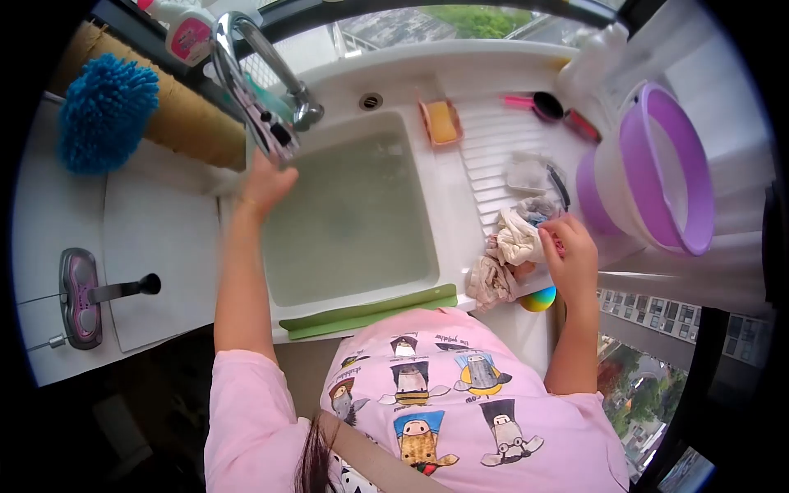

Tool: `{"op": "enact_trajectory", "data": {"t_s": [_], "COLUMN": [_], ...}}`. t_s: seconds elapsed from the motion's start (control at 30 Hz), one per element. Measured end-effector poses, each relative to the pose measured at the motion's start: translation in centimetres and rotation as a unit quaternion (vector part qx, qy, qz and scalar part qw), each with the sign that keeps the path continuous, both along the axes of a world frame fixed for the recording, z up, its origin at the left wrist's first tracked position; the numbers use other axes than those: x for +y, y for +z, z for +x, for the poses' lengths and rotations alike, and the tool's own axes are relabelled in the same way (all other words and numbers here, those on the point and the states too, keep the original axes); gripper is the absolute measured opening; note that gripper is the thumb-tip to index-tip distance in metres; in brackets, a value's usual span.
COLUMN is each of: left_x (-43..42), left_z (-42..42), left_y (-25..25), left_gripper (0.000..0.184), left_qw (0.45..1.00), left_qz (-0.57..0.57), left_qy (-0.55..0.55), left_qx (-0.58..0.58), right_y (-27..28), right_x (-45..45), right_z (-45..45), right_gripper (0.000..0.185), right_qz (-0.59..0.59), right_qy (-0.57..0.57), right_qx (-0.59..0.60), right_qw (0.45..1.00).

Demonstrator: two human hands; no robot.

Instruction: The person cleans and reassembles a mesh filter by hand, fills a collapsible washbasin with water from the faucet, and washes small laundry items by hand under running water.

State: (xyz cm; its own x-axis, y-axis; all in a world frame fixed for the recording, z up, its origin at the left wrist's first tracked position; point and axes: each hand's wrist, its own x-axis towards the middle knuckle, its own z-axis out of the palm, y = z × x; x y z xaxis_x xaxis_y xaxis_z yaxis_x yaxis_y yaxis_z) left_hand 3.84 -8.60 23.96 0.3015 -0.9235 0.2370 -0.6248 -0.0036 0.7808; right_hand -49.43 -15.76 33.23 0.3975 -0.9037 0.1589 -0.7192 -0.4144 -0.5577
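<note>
My left hand [269, 182] is at the lower end of the chrome faucet head [275, 135], over the left edge of the sink basin; its fingers are partly hidden behind the faucet. Cloudy water [353, 214] fills the basin. On the right, my right hand [569, 245] pinches the edge of a white cloth [518, 237] in a pile of wet cloths on the ribbed washboard. A pinkish cloth [491, 283] lies at the near end of that pile.
Yellow soap [441, 122] sits in a dish behind the basin's right corner. Brushes [546, 105] and a purple-rimmed bucket [690, 172] stand right. A green strip [374, 312] lines the front edge. A blue fluffy duster [107, 113] and a bottle [187, 34] are left.
</note>
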Motion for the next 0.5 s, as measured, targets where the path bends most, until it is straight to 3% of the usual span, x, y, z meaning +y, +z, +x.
{"op": "enact_trajectory", "data": {"t_s": [0.07,0.13,0.2,0.33,0.4,0.43,0.5], "left_x": [-1.6,-3.6,-5.3,-6.3,-4.8,-3.7,-3.4], "left_z": [3.5,3.1,2.3,1.6,0.4,-0.6,-0.8], "left_y": [-6.2,-4.2,-1.9,-2.5,-2.5,-2.3,-3.6], "left_gripper": [0.090,0.086,0.081,0.063,0.057,0.052,0.046], "left_qw": [0.992,0.971,0.916,0.986,0.993,0.996,0.993], "left_qz": [0.061,-0.057,-0.155,0.027,0.026,0.029,0.017], "left_qy": [0.104,0.040,-0.034,-0.046,0.002,0.048,0.084], "left_qx": [-0.026,-0.228,-0.368,-0.159,-0.112,-0.067,-0.082], "right_y": [-1.9,-2.8,-3.1,-4.2,-3.2,-1.6,1.7], "right_x": [0.9,1.5,2.2,1.4,1.2,1.4,1.9], "right_z": [2.9,5.0,5.6,4.9,5.2,6.0,8.3], "right_gripper": [0.015,0.018,0.018,0.015,0.012,0.013,0.013], "right_qz": [-0.031,-0.073,-0.086,-0.076,-0.032,-0.022,-0.023], "right_qy": [0.030,0.068,0.059,0.055,-0.043,-0.062,-0.061], "right_qx": [0.083,0.106,0.209,0.205,0.189,0.175,0.125], "right_qw": [0.996,0.989,0.972,0.974,0.981,0.982,0.990]}}
